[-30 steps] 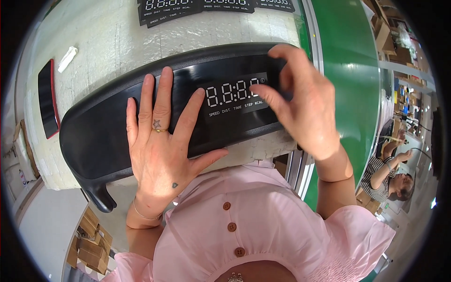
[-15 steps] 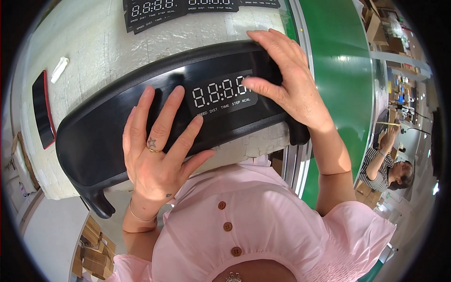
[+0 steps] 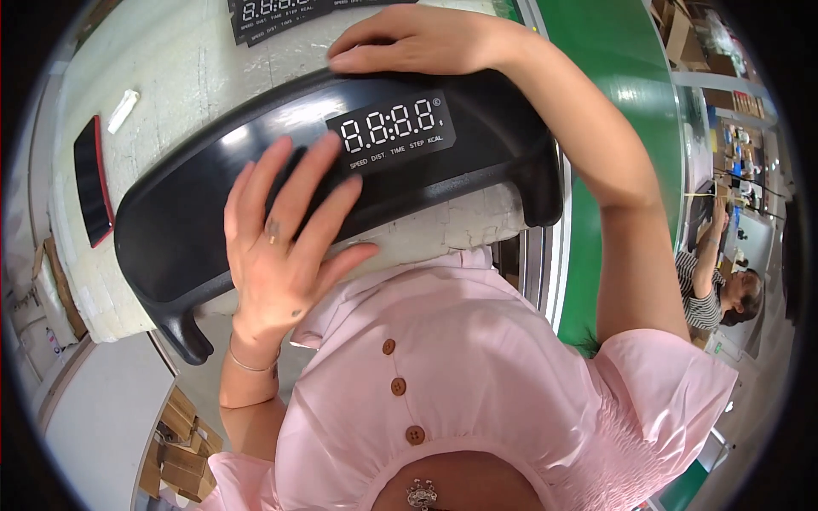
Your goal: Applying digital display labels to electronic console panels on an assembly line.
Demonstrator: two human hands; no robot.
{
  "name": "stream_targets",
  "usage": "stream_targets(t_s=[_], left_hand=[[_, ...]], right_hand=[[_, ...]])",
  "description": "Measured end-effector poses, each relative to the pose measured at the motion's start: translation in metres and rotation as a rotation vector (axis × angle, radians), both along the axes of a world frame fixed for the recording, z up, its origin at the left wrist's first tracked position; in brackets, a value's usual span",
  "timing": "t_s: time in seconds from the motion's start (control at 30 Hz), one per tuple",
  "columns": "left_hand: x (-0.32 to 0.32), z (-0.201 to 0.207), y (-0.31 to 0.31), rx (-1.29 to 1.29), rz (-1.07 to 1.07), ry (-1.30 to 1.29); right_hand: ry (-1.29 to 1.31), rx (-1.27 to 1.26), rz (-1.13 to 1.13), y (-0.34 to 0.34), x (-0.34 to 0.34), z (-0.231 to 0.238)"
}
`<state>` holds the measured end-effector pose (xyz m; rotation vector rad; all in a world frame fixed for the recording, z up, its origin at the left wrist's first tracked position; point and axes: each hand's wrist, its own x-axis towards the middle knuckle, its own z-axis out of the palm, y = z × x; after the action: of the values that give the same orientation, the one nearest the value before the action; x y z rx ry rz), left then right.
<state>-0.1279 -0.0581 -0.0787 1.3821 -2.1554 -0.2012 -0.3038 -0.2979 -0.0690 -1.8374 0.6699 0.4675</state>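
Note:
A long curved black plastic console panel (image 3: 196,204) lies across the padded white surface, with a bent leg at each end. A dark display overlay (image 3: 396,132) with white segment digits sits on its right half, its left edge close to my left fingertips. My left hand (image 3: 285,226) rests on the panel's middle, fingers spread, slightly blurred. At the far edge, my right hand (image 3: 409,43) reaches across, its fingers stretched out to the left and the thumb lying along the rim. Nothing shows in either hand.
More dark display overlays (image 3: 281,19) lie at the far side, partly under my right hand's reach. A dark red-edged flat piece (image 3: 92,183) and a small white crumpled scrap (image 3: 124,111) lie left. A green surface (image 3: 626,111) runs along the right, with a co-worker (image 3: 716,285) beyond.
My right hand has left the overlay's right end and moved up and left to the panel's far edge, uncovering the overlay. My left hand stays spread on the panel.

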Motion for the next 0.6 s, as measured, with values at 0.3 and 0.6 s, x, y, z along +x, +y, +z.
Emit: stream_targets(t_s=[0.3,0.6], left_hand=[[-0.006,0.055,0.019,-0.47,-0.068,-0.271],[-0.009,0.056,-0.044,-0.318,-0.427,0.015]], right_hand=[[-0.145,-0.371,-0.106,0.054,-0.033,0.087],[-0.14,-1.227,-0.67,0.133,-0.21,0.205]])
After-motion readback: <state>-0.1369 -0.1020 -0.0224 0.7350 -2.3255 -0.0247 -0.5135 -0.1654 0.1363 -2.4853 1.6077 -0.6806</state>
